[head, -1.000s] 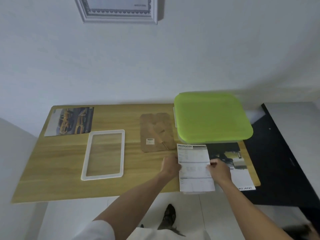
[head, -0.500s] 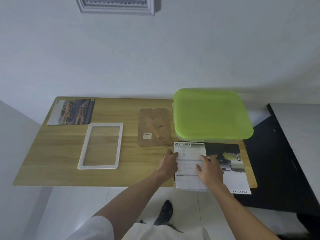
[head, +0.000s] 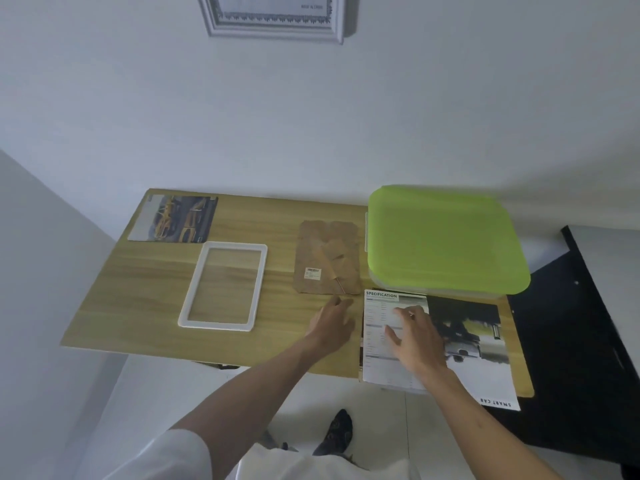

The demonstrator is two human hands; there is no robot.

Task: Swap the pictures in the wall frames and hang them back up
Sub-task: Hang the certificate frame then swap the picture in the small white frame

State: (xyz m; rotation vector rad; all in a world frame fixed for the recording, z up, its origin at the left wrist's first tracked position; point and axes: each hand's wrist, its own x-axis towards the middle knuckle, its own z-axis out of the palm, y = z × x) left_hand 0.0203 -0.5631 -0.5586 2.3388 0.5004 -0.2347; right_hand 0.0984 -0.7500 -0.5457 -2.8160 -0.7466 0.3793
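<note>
An empty white picture frame (head: 223,286) lies flat on the wooden table (head: 145,306). A brown backing board (head: 327,261) lies to its right. A picture of yellow cars (head: 175,219) sits at the far left corner. A white specification sheet (head: 381,341) lies on a dark car poster (head: 478,344) at the front right. My right hand (head: 417,337) rests flat on the sheet, fingers spread. My left hand (head: 332,323) hovers open just left of the sheet, below the backing board. A silver frame (head: 273,19) hangs on the wall above.
A lime-green lidded box (head: 446,240) takes up the table's back right, touching the poster's far edge. A black surface (head: 575,334) stands to the right of the table. White floor and a dark shoe (head: 334,433) show below the front edge.
The specification sheet was laid down onto the poster. My left hand let go of it and moved left; my right hand now lies flat on it.
</note>
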